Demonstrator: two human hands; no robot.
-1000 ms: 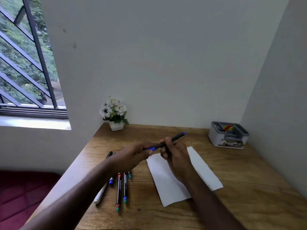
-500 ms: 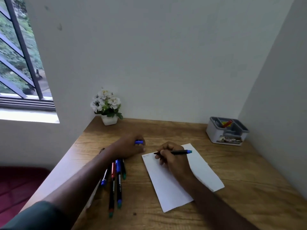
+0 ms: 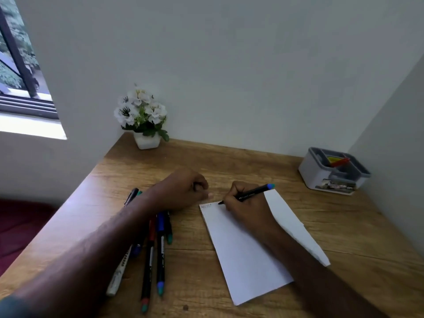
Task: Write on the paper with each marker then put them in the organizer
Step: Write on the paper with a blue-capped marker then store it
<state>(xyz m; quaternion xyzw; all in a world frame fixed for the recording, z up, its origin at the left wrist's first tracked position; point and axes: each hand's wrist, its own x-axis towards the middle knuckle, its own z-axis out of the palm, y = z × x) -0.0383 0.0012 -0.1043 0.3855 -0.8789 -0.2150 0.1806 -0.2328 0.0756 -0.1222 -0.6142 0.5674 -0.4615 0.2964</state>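
The right hand (image 3: 246, 208) pinches a black marker with a blue end (image 3: 249, 193), its tip on the paper's (image 3: 243, 251) far left corner beside small writing. The left hand (image 3: 181, 191) rests curled just beside that corner; whether it holds anything cannot be told. Its forearm lies across the spare markers (image 3: 153, 251) near the desk's (image 3: 344, 237) left edge. The grey organizer (image 3: 332, 172) sits in the far right corner, a potted white flower (image 3: 142, 115) in the far left.

Paper (image 3: 247, 249) lies mid-desk (image 3: 344, 237); spare markers (image 3: 153, 255) lie in a bunch to its left, partly under the left forearm. Flower pot (image 3: 146, 140) sits at the far left corner by the wall, organizer (image 3: 332, 171) at far right, well apart from the paper. Left hand (image 3: 181, 191) rests just left of the paper's far corner; right hand (image 3: 247, 207) w/ marker (image 3: 250, 193) is over the paper's far end, tip on the sheet.
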